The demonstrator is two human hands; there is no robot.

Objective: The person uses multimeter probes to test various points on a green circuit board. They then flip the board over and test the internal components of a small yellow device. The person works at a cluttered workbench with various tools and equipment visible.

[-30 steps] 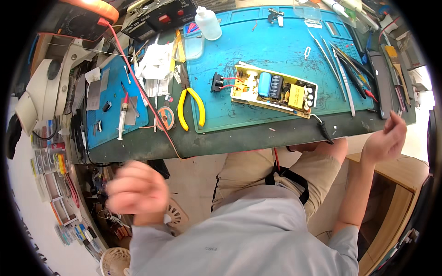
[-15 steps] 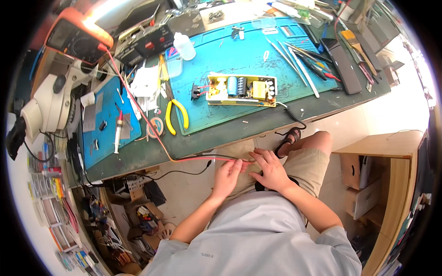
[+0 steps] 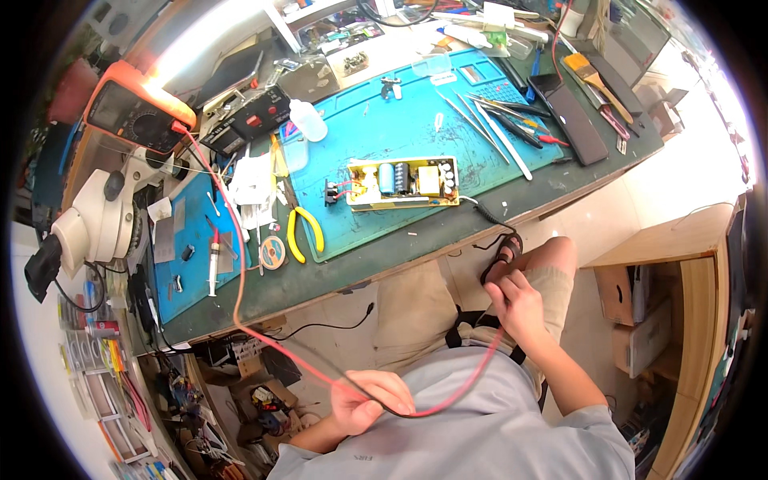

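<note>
Red and black test leads (image 3: 238,298) run from an orange multimeter (image 3: 138,112) at the upper left, over the bench edge and down to my lap. My left hand (image 3: 364,402), low in front of my shirt, is closed round both leads. Between my hands they sag in a loop across the shirt. Above my right thigh, my right hand (image 3: 516,304) grips the far stretch of the leads; their tips are hidden in or behind its fingers. On the bench, apart from both hands, lies an open power supply board (image 3: 404,180) with a blue capacitor and a black socket on red wires.
The board rests on a blue work mat (image 3: 352,132). Yellow-handled pliers (image 3: 293,236), a solder wick spool (image 3: 273,252) and a syringe (image 3: 214,268) lie left of it. Tweezers (image 3: 500,140) and a phone (image 3: 572,120) are at right. A microscope (image 3: 100,212) stands left; a wooden cabinet (image 3: 696,320) flanks me.
My hands have drawn apart: the left came down and left toward my shirt, the right went right. The leads now hang in a loop between them. The whole view has shifted slightly.
</note>
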